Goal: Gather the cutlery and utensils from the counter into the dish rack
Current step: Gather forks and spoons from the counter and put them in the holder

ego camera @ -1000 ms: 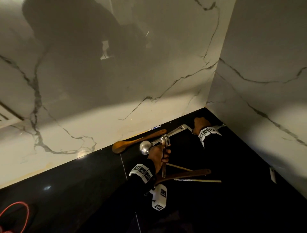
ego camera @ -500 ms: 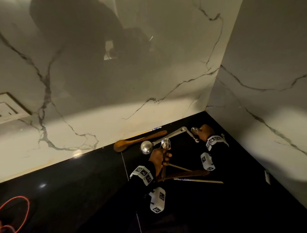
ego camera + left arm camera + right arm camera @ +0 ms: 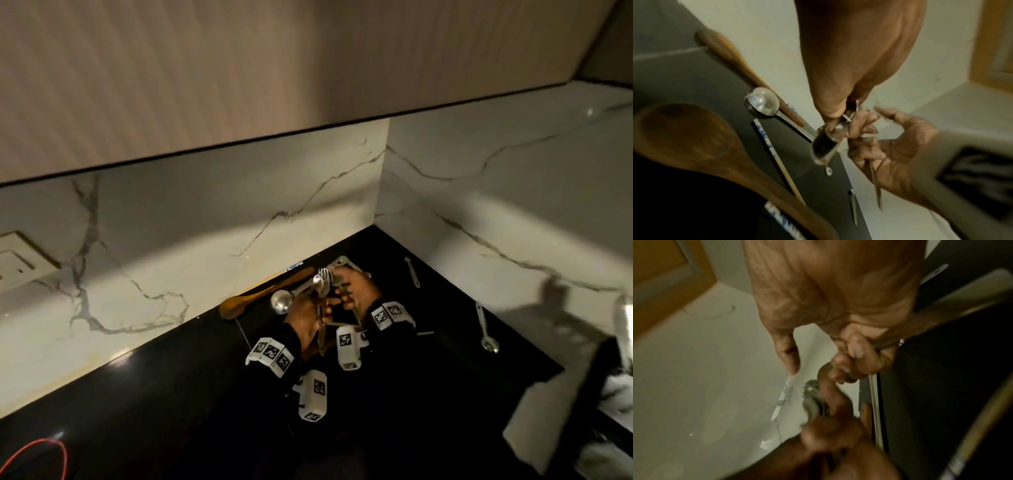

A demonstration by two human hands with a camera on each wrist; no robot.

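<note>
I am clamping my left hand (image 3: 305, 313) round a bunch of steel spoons and forks (image 3: 322, 286), while my right hand (image 3: 358, 287) is pinching another thin steel piece in; I should seat it deep.

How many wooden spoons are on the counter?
2. One spoon lies along the wall, beside the ladle. The other spoon lies nearer, under the left hand, which grips cutlery. The hands may hide more.

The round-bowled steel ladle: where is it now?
Head view: the round-bowled steel ladle lies on the black counter, between the wooden spoon and the left hand.
</note>
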